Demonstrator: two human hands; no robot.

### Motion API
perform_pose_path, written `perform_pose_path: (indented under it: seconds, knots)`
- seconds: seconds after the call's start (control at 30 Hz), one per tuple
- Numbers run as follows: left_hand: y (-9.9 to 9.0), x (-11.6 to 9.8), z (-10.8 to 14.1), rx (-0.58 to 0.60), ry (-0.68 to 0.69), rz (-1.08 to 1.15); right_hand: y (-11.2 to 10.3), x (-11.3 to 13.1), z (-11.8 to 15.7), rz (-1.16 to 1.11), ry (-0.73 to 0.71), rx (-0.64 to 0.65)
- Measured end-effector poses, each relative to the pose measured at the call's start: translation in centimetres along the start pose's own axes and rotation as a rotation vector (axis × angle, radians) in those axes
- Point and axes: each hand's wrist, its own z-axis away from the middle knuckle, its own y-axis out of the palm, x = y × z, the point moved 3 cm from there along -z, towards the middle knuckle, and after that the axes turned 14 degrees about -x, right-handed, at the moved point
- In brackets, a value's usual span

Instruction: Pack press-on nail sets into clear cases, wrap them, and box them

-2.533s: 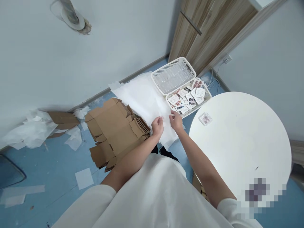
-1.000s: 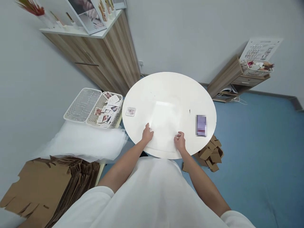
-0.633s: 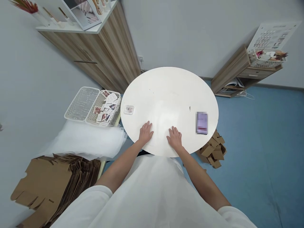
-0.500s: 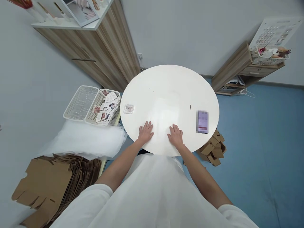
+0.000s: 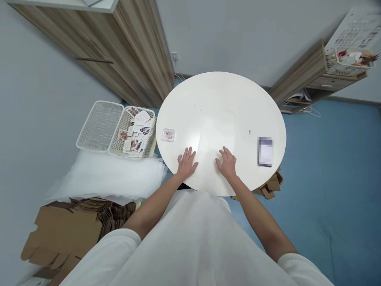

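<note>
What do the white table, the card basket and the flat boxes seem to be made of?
White table: perhaps laminate or painted board; its smooth top throws back a soft glare.
Card basket: likely moulded white plastic, with regular small holes through its walls.
Flat boxes: brown cardboard, matt, with cut tabs and flaps.

Your single view looks from your head, forward and steeply down, from near above: your shirt (image 5: 202, 238) fills the bottom centre, the table (image 5: 220, 97) sits mid-frame, the cabinet (image 5: 98, 43) slants across the upper left.
</note>
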Motion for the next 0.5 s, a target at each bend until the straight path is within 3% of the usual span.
perform_pose_path:
  seconds: [0.13,0.3,0.5]
  knots:
    - [-2.7,4.9,-1.3,-0.145,-0.182,0.029,2.8,5.4,-2.4,-0.187,0.057,0.051]
    - [-4.8,11.4,-4.3,-0.320,-0.416,0.193,7.1,12.0,-4.9,-0.476,0.208,0.231]
    - [-4.4,14.9,-6.4,-0.292,-0.585,0.429,10.5,16.2,-6.3,-0.734,0.397,0.412]
